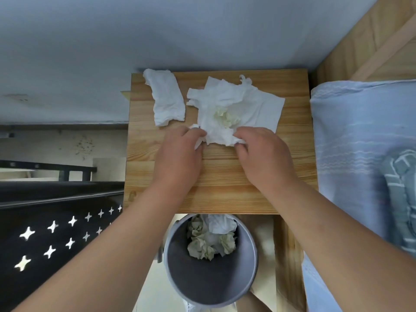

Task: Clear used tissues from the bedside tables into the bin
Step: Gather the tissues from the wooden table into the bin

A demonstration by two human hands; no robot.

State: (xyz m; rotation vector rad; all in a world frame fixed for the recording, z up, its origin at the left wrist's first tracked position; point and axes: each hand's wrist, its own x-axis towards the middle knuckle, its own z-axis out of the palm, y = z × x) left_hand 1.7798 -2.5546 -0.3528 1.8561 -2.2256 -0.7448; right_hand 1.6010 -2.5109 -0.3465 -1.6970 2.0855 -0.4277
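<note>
On my feed: pale grey-blue wall point(157, 30) stood behind pine bench point(225, 176). Bed point(349, 131) with light blue sheet lay right of it, wooden board point(371, 41) beyond. Black star-cut panel point(56, 233) sat left; floor point(157, 289) pale.

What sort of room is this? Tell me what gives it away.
Most likely a bedroom, at the bedside: a small wooden table stands beside a blue-covered bed, and a grey bin of crumpled tissues sits before it. The left hand and right hand grip a spread tissue.
</note>
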